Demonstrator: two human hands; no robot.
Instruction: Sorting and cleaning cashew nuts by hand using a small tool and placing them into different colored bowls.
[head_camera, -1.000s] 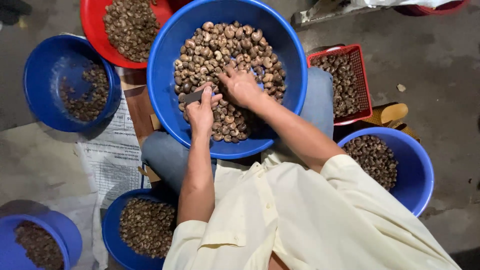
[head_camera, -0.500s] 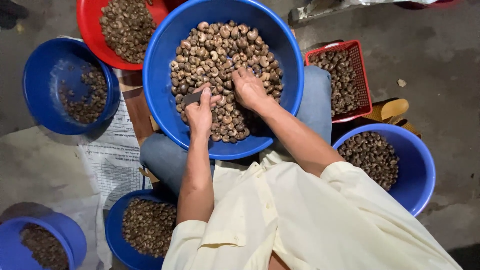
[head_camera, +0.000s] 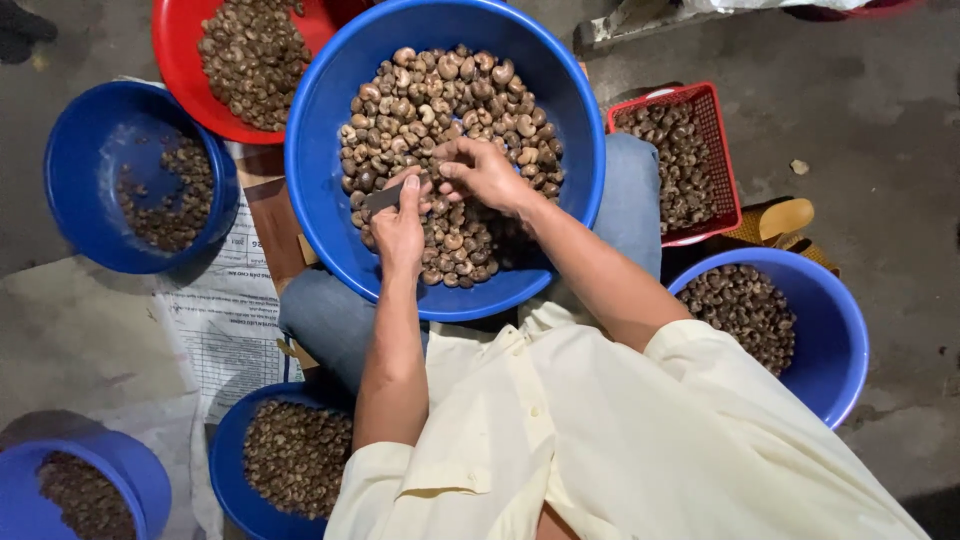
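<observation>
Both hands have drawn together since a second ago: the left hand (head_camera: 400, 222) pinches a small dark blade (head_camera: 384, 197), and the right hand (head_camera: 487, 173) pinches a nut (head_camera: 436, 163) beside it, above the big blue basin (head_camera: 330, 120) at upper centre. Printed white paper (head_camera: 222, 320) lies lower left; a red mesh basket (head_camera: 722, 165) sits at right.

The red tub (head_camera: 180, 60) is cut off at the top edge; a blue tub (head_camera: 140, 480) at the bottom-left corner; the small blade (head_camera: 385, 197) is partly hidden by fingers (head_camera: 408, 190).

A single head-worn camera looks almost straight down from close above the person's lap, with the large blue basin (head_camera: 330, 120) at twelve o'clock and floor (head_camera: 880, 130) around the edges.
</observation>
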